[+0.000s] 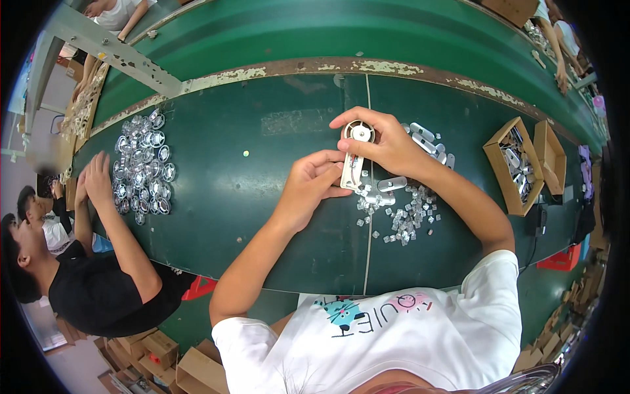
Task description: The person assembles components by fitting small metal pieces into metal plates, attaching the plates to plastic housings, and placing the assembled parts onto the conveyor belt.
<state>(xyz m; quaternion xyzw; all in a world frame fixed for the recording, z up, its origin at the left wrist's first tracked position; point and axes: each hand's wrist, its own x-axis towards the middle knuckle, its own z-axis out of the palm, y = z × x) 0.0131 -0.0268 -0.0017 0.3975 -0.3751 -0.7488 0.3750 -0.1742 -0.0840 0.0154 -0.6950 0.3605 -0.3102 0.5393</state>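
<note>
Both my hands are around a white plastic housing (352, 172) with a round, spoked end and a long narrow body, held above the green table. My left hand (312, 182) pinches its lower body between thumb and fingers. Around the round end at the top, my right hand (390, 143) is closed, thumb in front. Just below and right of the hands lie a clear oblong plastic piece (392, 184) and a scatter of small clear plastic pieces (408, 217). More clear oblong pieces (423, 132) lie beyond my right wrist, partly hidden by it.
A pile of round clear spoked parts (141, 167) covers the table's left side, beside a co-worker's hands (97, 177). At the right stand a cardboard box (516, 200) of mixed parts, a second box (550, 154) and a black adapter (538, 220). A worn metal rail (302, 67) borders the far edge.
</note>
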